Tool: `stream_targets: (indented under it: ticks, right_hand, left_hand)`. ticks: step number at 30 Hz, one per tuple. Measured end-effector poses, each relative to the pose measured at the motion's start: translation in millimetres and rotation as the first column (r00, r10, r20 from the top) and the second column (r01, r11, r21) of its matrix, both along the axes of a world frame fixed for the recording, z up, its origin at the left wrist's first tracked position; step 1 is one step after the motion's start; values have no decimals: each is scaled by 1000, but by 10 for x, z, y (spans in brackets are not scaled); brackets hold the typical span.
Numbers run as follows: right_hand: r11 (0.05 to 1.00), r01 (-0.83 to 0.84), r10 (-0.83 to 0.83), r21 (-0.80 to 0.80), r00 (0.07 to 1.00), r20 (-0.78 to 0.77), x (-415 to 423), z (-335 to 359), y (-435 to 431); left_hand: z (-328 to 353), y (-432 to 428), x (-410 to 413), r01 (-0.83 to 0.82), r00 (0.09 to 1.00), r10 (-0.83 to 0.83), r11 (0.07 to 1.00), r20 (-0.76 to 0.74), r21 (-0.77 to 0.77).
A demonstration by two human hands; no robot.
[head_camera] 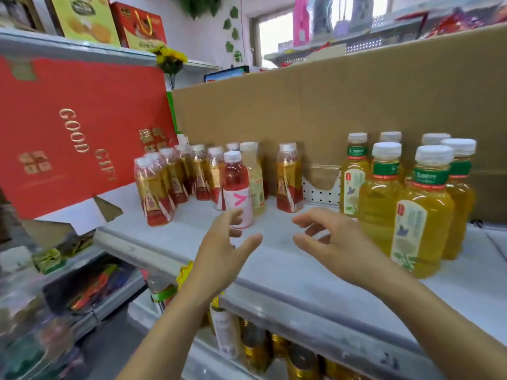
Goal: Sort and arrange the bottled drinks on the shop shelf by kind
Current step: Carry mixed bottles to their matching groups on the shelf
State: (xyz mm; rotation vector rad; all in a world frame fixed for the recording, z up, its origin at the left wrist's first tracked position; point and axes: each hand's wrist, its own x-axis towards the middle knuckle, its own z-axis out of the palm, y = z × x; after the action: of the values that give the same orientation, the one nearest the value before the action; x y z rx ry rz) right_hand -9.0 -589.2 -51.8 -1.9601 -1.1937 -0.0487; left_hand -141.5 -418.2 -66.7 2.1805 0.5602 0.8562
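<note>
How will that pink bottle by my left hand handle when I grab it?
The pink bottle looks full, so probably heavyish. It's tall and narrow, so a high push may tip it. Its smooth label could feel slippery.

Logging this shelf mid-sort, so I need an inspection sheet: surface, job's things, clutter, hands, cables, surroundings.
Surface: white shelf, gap between bottle groups.
Job's things: amber bottles left, pink bottle and pale bottle among them, lone amber bottle mid-shelf, yellow bottles right.
Clutter: dotted divider at the back.
Hands: left hand open by the pink bottle; right hand open, holding nothing.
Cables: nothing seen.
Surroundings: red gift box left, cardboard behind, cans below.
</note>
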Motion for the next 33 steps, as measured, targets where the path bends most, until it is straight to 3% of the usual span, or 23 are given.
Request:
stream_targets:
  ticks: [3, 8, 14, 21, 33]
  right_hand:
    - [995, -4, 1, -99, 1000, -28, 197, 50, 377]
    - [992, 75, -86, -102, 989, -116, 479, 108, 916]
    - [985, 172, -166, 6, 958, -235, 720, 220, 1621]
    - [962, 235, -156, 140, 892, -424, 851, 149, 2203]
    - [934, 316, -224, 165, 881, -415, 769, 24, 2431]
  left_hand:
    - [62, 437, 246, -15, 1000, 17, 998, 26, -63]
    - [91, 1032, 682, 5, 1000, -2, 993, 28, -114]
    - [10, 1447, 1097, 137, 991, -136, 969, 23, -206]
    - [-12, 1708, 1124, 176, 983, -181, 974, -25, -141]
    - [-15, 2123, 935, 302, 951, -310, 929, -6, -212]
